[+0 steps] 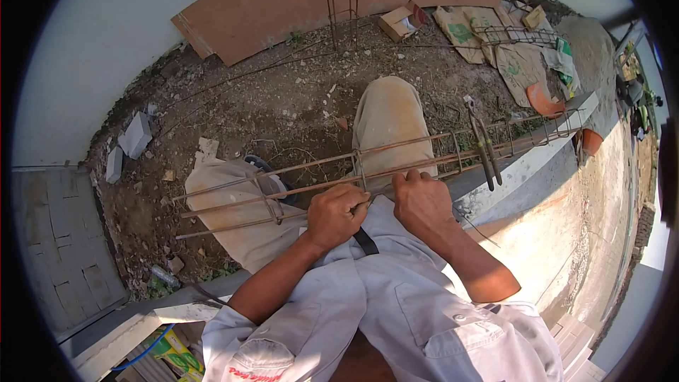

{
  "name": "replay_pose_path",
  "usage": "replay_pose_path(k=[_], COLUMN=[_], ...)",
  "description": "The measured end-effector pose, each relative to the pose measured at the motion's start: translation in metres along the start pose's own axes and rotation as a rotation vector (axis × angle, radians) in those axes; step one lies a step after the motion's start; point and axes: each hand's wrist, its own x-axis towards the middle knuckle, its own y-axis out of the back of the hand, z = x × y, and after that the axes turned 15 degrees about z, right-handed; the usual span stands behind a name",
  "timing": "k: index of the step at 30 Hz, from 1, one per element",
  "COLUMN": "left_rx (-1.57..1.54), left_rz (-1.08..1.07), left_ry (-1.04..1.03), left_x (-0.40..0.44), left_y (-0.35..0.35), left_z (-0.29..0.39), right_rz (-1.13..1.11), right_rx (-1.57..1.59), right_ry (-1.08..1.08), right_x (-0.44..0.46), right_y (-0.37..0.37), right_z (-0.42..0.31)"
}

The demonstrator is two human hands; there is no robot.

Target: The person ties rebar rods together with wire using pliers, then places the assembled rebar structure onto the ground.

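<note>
A long rebar cage (311, 185) of rusty rods with square stirrups lies across my knees. My left hand (339, 213) is closed in a pinch beside a stirrup, near the lower rods; what it pinches is too small to make out. Just right of it, my right hand (422, 201) has its fingers curled together against the rods, its fingertips hidden. Pincers (484, 143) with dark handles hang on the cage to the right of my right hand. Thin dark wire (475, 228) sticks out below my right wrist.
A ledge (523, 184) supports the cage's right end. An upright rebar cage (341, 0) stands before a brown board (283, 7). Further items are an open carton (403, 21), flattened sacks (520, 71), an orange piece (544, 101) and pale blocks (136, 134).
</note>
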Motion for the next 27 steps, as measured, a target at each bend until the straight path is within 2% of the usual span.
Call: replay_pose_path(k=[1,4,7,10,11,13,15,17,20,21,24,25,27], left_rx=[-0.002,-0.014,-0.003,0.006,0.001,-0.005,0.0,0.006,0.018,0.036,0.064,0.069,0.087], left_rz=[-0.005,-0.027,-0.051,-0.069,-0.067,-0.058,-0.065,-0.071,-0.083,-0.086,-0.091,-0.095,-0.057], left_ry=[0.008,0.028,0.04,0.022,0.02,-0.004,-0.006,-0.014,-0.045,-0.058,-0.046,-0.034,-0.057], left_x=[0.0,0.002,0.001,0.005,0.006,0.005,0.004,0.004,0.002,0.001,-0.003,-0.004,-0.008], left_y=[0.001,0.0,0.001,0.002,0.002,0.001,0.0,0.002,0.005,0.006,0.004,0.004,0.0], left_z=[0.0,0.001,0.001,0.003,0.002,-0.003,-0.001,-0.002,-0.003,-0.003,-0.003,-0.004,-0.004], right_rz=[-0.105,-0.412,-0.565,-0.738,-0.728,-0.266,0.189,0.218,0.091,0.097,0.094,0.253,0.127], right_rx=[-0.038,0.135,0.762,1.024,0.949,0.588,0.135,-0.177,-0.142,-0.071,-0.195,-0.239,0.365], right_ry=[-0.021,-0.013,-0.084,-0.434,-0.489,-0.484,-0.378,-0.455,-0.597,-0.588,-0.563,-0.413,-0.891], right_x=[-0.005,-0.018,-0.014,-0.01,-0.008,-0.003,-0.018,-0.029,-0.047,-0.047,-0.047,-0.049,-0.048], right_y=[0.002,0.003,0.007,0.017,0.027,0.049,0.029,0.021,0.002,0.0,-0.024,-0.029,-0.008], right_z=[-0.004,-0.008,-0.002,0.021,0.032,0.054,0.114,0.165,0.197,0.193,0.212,0.22,0.224])
